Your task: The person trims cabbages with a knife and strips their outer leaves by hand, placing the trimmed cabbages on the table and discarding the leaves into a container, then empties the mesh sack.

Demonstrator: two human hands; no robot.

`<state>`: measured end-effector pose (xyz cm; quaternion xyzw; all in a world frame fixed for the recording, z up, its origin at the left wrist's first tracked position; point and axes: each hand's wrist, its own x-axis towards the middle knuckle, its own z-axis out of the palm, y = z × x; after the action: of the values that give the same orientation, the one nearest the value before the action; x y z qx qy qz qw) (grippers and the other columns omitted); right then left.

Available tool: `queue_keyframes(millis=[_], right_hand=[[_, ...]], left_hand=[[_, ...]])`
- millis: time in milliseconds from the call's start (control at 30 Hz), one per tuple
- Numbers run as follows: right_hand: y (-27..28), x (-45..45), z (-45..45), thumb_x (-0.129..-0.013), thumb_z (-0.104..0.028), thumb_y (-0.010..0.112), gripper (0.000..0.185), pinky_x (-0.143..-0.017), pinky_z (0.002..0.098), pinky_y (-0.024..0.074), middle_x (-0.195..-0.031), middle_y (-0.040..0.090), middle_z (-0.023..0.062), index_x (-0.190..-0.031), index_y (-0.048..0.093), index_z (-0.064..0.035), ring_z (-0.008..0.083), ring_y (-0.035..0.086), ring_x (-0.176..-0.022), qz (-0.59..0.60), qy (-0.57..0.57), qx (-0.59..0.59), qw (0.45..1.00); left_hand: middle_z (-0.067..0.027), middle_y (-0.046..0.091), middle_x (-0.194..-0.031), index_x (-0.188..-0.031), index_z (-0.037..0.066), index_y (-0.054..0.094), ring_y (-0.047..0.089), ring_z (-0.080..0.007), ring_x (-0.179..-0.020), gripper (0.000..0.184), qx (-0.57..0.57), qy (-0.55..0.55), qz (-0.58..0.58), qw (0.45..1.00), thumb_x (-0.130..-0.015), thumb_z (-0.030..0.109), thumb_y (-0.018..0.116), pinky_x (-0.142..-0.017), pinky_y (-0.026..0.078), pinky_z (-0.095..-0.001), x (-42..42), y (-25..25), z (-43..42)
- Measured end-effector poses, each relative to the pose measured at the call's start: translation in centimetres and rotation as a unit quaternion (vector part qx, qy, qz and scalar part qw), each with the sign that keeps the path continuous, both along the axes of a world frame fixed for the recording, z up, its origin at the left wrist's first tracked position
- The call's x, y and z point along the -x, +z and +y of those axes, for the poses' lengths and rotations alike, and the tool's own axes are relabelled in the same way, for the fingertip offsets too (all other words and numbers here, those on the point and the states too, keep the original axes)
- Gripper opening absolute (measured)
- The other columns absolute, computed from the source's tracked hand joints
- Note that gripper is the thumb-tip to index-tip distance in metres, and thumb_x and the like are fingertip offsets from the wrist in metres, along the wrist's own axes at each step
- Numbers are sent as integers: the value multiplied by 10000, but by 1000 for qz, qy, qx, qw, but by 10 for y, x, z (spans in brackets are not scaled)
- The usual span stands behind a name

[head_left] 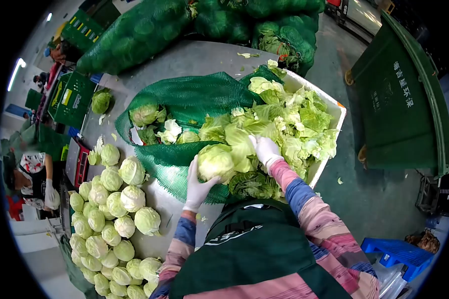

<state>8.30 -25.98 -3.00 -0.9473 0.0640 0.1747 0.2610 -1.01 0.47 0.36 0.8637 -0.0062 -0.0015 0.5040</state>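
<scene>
My left hand (pixel 200 185), in a white glove, holds a pale green cabbage (pixel 216 162) from its left and lower side. White-gloved too, my right hand (pixel 265 149) is closed at the cabbage's right, with its fingers on a loose outer leaf (pixel 240 144). Torn leaves (pixel 299 119) fill a white box (pixel 337 114) beyond my right hand. An open green mesh bag (pixel 184 94) lies on the table (pixel 159 199), with a cabbage (pixel 143 114) and leaf scraps inside. A darker leafy head (pixel 254 185) is just below my hands.
Several trimmed cabbages (pixel 113 204) are piled at the left beside a red scale (pixel 81 162). Full mesh sacks (pixel 139 32) lie at the back. A large green bin (pixel 399 94) stands right, near a blue pallet (pixel 399 255). Another person (pixel 35 179) is at the far left.
</scene>
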Motion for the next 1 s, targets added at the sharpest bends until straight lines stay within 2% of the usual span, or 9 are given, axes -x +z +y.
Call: queue_keyframes(millis=[67,133,200,333,367,400,500,600,1000], right_hand=[[-13,1,-23,-984,-510,332,570,-817,459,505,-949,685,206,-1142,650,-65,388,655,-872,16,-58,-3,998],[-22,-1,-42,-996,-506,304,584,-763,471,512,-847,693,207,-1297,546,-69,394,663,-831,-58,-98,8,993],[-17,-7,-51,-1002,-509,305,620,-588,443,514,-727,678,160,-1449,342,-81,338,648,-635,-92,-132,88,983],[42,-5,-24,-1008,-461,374,695,-474,432,456,-569,593,123,-1538,20,-183,310,573,-477,-179,-139,-58,972],[44,-4,-15,-1006,-462,387,679,-499,417,470,-564,589,110,-1538,65,-190,296,584,-492,-120,-102,-65,985],[54,-2,-4,-1003,-462,400,664,-525,401,485,-560,584,97,-1538,110,-197,283,595,-507,-62,-65,-73,993],[22,10,10,-997,-460,406,581,-651,421,498,-726,644,164,-1489,292,-172,333,621,-657,-94,15,-161,982],[21,22,15,-986,-431,433,509,-762,475,495,-877,664,250,-1418,432,-162,422,638,-824,-65,63,-175,980],[69,-9,24,-987,-497,368,605,-573,445,486,-698,651,166,-1476,322,-145,347,635,-624,-133,350,0,927]], left_hand=[[-160,352,-1445,-1498,69,218,342,-353,-1350,950,-26,-8,39,999,-742,185,782,-1061,397,-452,13,6,15],[-144,312,-1465,-1514,175,121,393,-331,-1318,944,365,110,295,876,-800,183,738,-970,464,-533,22,36,13],[-128,316,-1460,-1496,252,97,428,-320,-1292,889,435,134,299,838,-847,194,702,-874,509,-578,16,26,14],[-188,319,-1449,-1451,92,240,366,-340,-1327,866,377,169,248,876,-783,252,769,-997,452,-497,-14,22,-15],[-215,309,-1446,-1444,46,247,341,-365,-1333,943,158,87,119,976,-718,259,811,-1042,398,-479,-17,24,-23],[-243,299,-1444,-1436,0,253,316,-389,-1339,1022,-73,-2,-21,997,-653,266,853,-1086,344,-460,-19,24,-32],[-266,285,-1434,-1452,-29,211,301,-425,-1326,1168,-181,6,-76,980,-552,263,895,-1116,268,-463,-25,11,-49],[-266,277,-1432,-1458,-25,200,308,-419,-1314,1190,-118,2,2,993,-546,278,902,-1104,284,-467,-34,8,-48],[-258,444,-1277,-1416,-82,226,456,-394,-1163,1181,-68,37,-14,997,-537,328,900,-1001,398,-424,-42,13,-63]])
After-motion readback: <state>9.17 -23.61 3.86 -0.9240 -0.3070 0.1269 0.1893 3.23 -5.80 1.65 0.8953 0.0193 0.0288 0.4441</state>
